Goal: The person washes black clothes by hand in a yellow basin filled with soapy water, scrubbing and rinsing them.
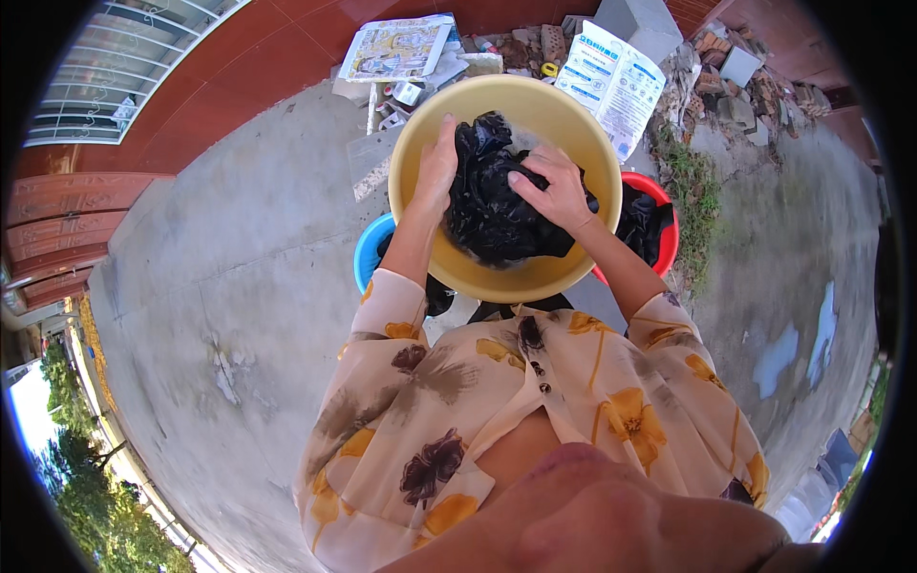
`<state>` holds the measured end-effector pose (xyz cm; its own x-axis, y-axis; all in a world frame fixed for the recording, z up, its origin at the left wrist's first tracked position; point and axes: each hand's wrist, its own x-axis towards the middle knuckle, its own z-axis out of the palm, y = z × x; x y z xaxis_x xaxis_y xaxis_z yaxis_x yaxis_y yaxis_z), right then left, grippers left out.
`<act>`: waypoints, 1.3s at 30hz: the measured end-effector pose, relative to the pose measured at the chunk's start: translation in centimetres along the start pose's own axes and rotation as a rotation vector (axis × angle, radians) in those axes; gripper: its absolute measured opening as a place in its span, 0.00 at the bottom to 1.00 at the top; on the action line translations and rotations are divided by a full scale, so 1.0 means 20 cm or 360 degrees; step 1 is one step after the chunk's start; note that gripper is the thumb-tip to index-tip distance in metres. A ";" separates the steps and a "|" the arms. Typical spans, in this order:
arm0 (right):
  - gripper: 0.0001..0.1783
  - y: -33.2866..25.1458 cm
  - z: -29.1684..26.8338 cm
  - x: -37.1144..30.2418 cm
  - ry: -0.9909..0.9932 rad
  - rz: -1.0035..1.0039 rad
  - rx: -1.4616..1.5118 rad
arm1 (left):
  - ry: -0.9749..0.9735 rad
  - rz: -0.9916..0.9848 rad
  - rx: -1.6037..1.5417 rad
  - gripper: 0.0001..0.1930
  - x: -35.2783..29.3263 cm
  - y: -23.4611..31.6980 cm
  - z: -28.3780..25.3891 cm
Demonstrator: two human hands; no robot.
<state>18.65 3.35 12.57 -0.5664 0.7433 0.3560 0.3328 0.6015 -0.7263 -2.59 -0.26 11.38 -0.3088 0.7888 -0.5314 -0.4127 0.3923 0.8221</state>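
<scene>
A wide yellow basin stands in front of me with a heap of wet, shiny black cloth in it. Some suds and water show at the cloth's far edge. My left hand lies along the left inner side of the basin, fingers stretched out, its edge against the cloth. On the right part of the heap, my right hand has its fingers curled into the cloth, with the thumb on top. Its fingertips are partly hidden in the folds.
A blue basin stands at the left, partly under the yellow one. At the right is a red basin holding more black cloth. Behind are a printed white bag, a picture-covered board and broken bricks.
</scene>
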 end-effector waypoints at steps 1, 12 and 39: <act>0.13 -0.03 -0.03 -0.04 -0.0050 -0.0226 -0.0101 | -0.0057 0.0011 0.0145 0.32 -0.10 0.02 -0.03; 0.41 0.22 0.24 -0.19 -0.0591 0.0506 -0.0926 | 0.0283 0.0555 0.2733 0.37 -0.21 -0.47 0.16; 0.31 0.01 -0.01 -0.20 -0.0227 0.0252 -0.0484 | 0.0151 0.0760 0.1931 0.46 -0.29 -0.18 -0.15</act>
<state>21.22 0.60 11.13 -0.5821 0.7987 0.1523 0.6215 0.5578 -0.5500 -1.95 -7.66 10.93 -0.2886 0.9512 -0.1092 0.7690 0.2982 0.5654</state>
